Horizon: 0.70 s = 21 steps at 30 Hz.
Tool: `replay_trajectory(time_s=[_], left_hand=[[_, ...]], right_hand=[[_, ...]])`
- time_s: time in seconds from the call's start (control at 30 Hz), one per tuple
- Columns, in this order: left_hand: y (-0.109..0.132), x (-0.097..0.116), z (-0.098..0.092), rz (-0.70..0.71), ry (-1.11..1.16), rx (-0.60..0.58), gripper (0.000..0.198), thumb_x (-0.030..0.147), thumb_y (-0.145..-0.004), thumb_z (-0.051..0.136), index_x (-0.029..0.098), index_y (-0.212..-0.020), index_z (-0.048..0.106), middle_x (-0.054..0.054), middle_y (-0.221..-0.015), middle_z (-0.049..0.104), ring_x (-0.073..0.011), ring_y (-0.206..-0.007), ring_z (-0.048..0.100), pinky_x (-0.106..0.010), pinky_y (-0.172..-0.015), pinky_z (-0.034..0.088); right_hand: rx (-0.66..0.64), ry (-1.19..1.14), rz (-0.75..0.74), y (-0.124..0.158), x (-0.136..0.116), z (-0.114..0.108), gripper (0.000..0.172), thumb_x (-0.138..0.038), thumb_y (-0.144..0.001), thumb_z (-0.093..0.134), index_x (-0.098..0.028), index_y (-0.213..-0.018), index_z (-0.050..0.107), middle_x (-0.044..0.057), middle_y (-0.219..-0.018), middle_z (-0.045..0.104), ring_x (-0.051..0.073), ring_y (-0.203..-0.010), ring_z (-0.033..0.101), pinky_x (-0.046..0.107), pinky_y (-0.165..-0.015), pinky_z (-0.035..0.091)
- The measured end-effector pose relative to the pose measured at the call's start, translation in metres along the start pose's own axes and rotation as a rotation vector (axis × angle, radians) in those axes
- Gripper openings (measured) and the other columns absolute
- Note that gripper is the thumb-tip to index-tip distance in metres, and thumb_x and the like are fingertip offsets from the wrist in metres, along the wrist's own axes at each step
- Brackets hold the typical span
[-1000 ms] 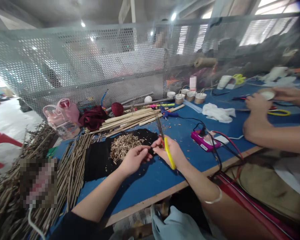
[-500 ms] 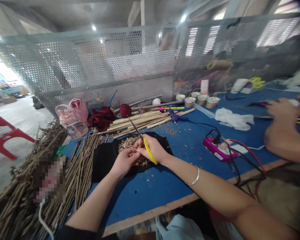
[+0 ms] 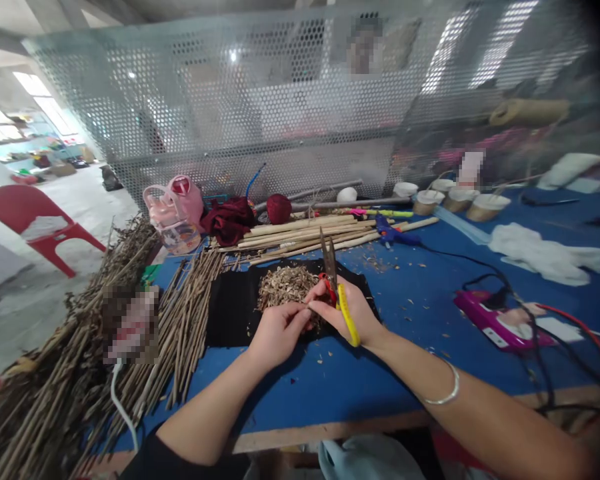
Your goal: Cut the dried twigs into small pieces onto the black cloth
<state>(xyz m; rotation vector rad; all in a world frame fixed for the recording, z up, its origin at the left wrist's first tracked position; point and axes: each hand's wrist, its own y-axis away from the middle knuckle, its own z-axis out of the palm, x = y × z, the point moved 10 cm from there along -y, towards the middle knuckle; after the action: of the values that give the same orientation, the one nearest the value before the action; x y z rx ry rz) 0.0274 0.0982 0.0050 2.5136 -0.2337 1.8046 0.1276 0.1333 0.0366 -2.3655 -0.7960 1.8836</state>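
My right hand is closed around a pair of scissors with yellow and red handles; their dark blades point up and away, slightly parted. The fingers of my left hand are pinched together and meet the fingertips of the right. Whatever lies between them is too small to make out. Both hands are over the near edge of a heap of brown plant cuttings, which rests on a black cloth.
Dry stalks lie thick along the left. Behind the cloth are pale sticks, a blue glue gun and a dark red yarn ball. At right sit a purple power strip, white gloves and several cups.
The view has swung left, and another person's hands at the right have left it. The scissors have turned more upright, their blades now parted and the red handle showing.
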Motion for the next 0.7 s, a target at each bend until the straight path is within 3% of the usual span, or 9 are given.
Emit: replay_trajectory(time_s=[0.17, 0.3, 0.43, 0.53, 0.7], left_hand=[[0.002, 0.009, -0.003, 0.068, -0.154, 0.000, 0.030, 0.036, -0.082, 0.045, 0.016, -0.083, 0.068, 0.000, -0.064, 0.061, -0.0096, -0.053, 0.045, -0.020, -0.050, 0.031], [0.002, 0.009, -0.002, 0.078, -0.109, -0.017, 0.030, 0.035, -0.083, 0.045, 0.016, -0.076, 0.067, 0.000, -0.063, 0.061, -0.0101, -0.056, 0.049, -0.020, -0.053, 0.035], [0.001, -0.006, -0.021, -0.039, 0.116, 0.175, 0.032, 0.043, -0.080, 0.048, 0.014, -0.077, 0.064, -0.002, -0.063, 0.061, -0.0099, -0.052, 0.049, -0.019, -0.047, 0.037], [0.004, -0.014, -0.038, -0.098, 0.271, 0.345, 0.033, 0.045, -0.077, 0.053, 0.014, -0.082, 0.061, -0.001, -0.063, 0.061, -0.0093, -0.050, 0.049, -0.019, -0.046, 0.039], [0.007, -0.006, -0.048, -0.038, 0.234, 0.409, 0.030, 0.044, -0.077, 0.053, 0.014, -0.074, 0.059, 0.000, -0.061, 0.060, -0.0086, -0.049, 0.048, -0.019, -0.047, 0.040]], right_hand=[[-0.074, 0.060, 0.016, 0.000, 0.006, 0.005, 0.013, -0.026, -0.071, 0.061, -0.020, -0.076, 0.051, 0.001, -0.075, 0.061, 0.014, -0.065, 0.057, 0.026, -0.061, 0.047], [-0.057, 0.070, 0.017, 0.000, 0.005, 0.005, 0.018, -0.030, -0.071, 0.062, -0.021, -0.073, 0.047, -0.001, -0.071, 0.059, 0.012, -0.061, 0.054, 0.025, -0.058, 0.044], [-0.022, 0.205, 0.057, 0.000, 0.006, 0.000, 0.027, -0.038, -0.069, 0.064, -0.021, -0.079, 0.046, -0.002, -0.070, 0.053, 0.011, -0.057, 0.048, 0.024, -0.054, 0.040], [-0.075, 0.425, 0.008, 0.001, 0.002, 0.003, 0.040, -0.043, -0.062, 0.069, -0.020, -0.087, 0.049, 0.001, -0.079, 0.052, 0.014, -0.067, 0.047, 0.027, -0.061, 0.041], [-0.175, 0.576, -0.061, 0.005, -0.002, 0.014, 0.056, -0.054, -0.057, 0.071, -0.018, -0.094, 0.049, 0.005, -0.089, 0.049, 0.019, -0.080, 0.047, 0.032, -0.071, 0.040]])
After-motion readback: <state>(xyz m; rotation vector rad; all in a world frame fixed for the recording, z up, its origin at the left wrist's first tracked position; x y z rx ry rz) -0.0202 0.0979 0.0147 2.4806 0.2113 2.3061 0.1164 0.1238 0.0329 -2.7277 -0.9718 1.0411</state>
